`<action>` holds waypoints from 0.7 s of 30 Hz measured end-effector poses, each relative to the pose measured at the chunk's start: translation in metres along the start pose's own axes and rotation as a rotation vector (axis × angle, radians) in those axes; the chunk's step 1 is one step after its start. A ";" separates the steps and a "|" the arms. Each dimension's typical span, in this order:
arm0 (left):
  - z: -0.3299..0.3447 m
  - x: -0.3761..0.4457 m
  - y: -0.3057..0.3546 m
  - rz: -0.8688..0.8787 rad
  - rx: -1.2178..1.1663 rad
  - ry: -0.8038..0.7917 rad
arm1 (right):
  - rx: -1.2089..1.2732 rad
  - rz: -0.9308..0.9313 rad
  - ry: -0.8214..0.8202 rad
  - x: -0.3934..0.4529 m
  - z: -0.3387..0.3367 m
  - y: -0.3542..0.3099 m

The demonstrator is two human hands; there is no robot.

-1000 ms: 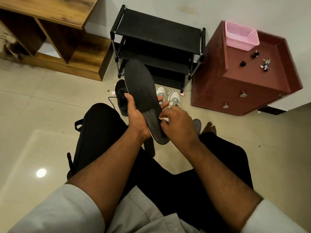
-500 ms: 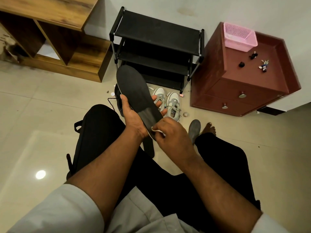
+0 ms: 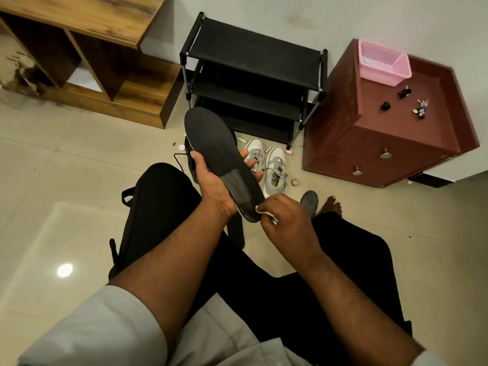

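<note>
On cabinet (image 3: 396,146), pink basket (image 3: 383,62), left hand (image 3: 211,180) holds insole (image 3: 211,138), right hand (image 3: 286,223) cloth (image 3: 261,210)

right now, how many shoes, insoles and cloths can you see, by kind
insoles: 2 (black insole in the left hand, grey insole on the floor)
grey-and-white sneakers: 2
black shoe: 1
white cloth, pinched by the right hand: 1
total: 6
</note>
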State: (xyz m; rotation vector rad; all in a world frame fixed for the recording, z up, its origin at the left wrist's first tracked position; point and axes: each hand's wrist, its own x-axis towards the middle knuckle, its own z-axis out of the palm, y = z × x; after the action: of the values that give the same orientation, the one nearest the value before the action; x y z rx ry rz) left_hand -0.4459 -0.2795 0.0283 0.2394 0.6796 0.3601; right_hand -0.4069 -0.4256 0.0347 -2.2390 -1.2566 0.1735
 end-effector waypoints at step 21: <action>-0.003 -0.002 -0.008 -0.158 0.069 -0.081 | 0.051 -0.303 -0.089 0.040 -0.007 -0.014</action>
State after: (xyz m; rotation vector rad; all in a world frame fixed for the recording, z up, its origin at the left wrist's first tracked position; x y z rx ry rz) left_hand -0.4478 -0.2869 0.0248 0.2626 0.6269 0.1747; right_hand -0.3928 -0.3901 0.0537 -1.9874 -1.6018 0.1890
